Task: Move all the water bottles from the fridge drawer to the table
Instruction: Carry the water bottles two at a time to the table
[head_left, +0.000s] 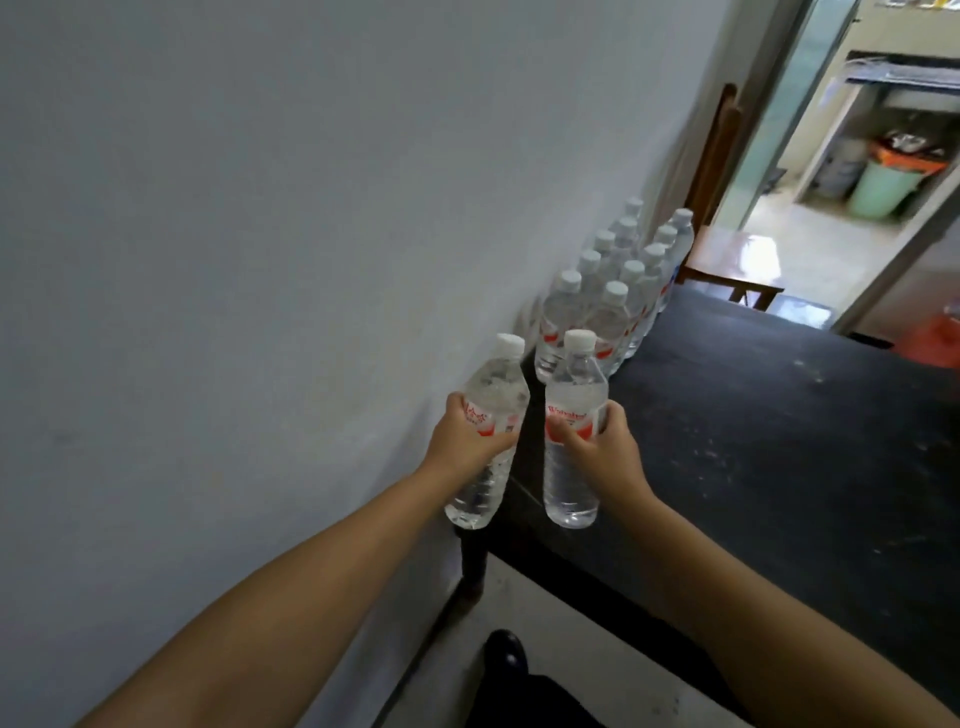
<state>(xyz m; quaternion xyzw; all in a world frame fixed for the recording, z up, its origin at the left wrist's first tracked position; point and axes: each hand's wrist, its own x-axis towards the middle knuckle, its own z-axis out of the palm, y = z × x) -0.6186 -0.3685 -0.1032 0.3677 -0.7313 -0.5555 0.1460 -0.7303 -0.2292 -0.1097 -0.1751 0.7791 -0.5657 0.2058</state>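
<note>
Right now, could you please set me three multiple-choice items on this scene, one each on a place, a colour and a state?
1. Where do the standing bottles stand?
A. Along the wall side of the dark table
B. On the floor
C. On a chair

2. What colour are the bottle caps?
A. Blue
B. White
C. Green

3. What are the hands doing?
A. Both hang idle
B. Only one holds a bottle
C. Each grips a bottle

Answers: 1 A, two rows line the table's wall edge. 2 B, every visible cap is white. 3 C, the left hand holds the left bottle, and the right hand holds the right bottle.
</note>
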